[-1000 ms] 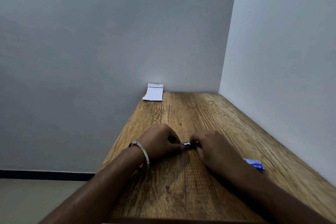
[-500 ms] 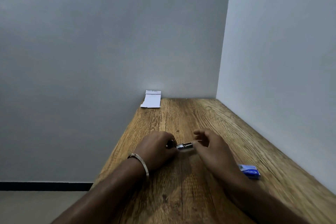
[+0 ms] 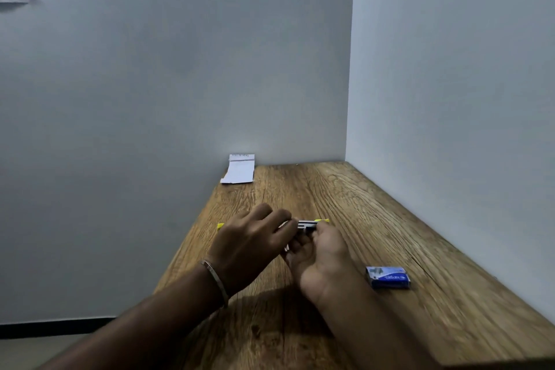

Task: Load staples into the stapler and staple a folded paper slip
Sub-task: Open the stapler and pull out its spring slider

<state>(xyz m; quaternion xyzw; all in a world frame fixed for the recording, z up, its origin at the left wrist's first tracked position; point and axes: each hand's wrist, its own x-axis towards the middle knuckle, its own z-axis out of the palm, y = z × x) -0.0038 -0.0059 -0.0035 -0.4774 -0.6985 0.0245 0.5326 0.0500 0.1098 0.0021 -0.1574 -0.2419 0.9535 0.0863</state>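
Note:
A small metal and black stapler [image 3: 305,225] is held just above the wooden table [image 3: 375,219], between my two hands. My left hand [image 3: 255,240], with a bangle on the wrist, pinches its left end with curled fingers. My right hand [image 3: 319,252] is turned palm up and cups the stapler from below. Yellow ends [image 3: 322,221] stick out on either side of my hands; the part between them is hidden. A blue staple box [image 3: 388,277] lies closed on the table to the right of my right wrist. A white folded paper slip [image 3: 238,170] lies at the far left corner.
Grey walls close the table at the back and along the right side. The table's left edge drops to the floor beside my left forearm. The paper slip hangs slightly over that left edge.
My right hand has turned palm up and taken the stapler from below. Both hands have risen slightly off the table. Yellow ends now show beside my hands.

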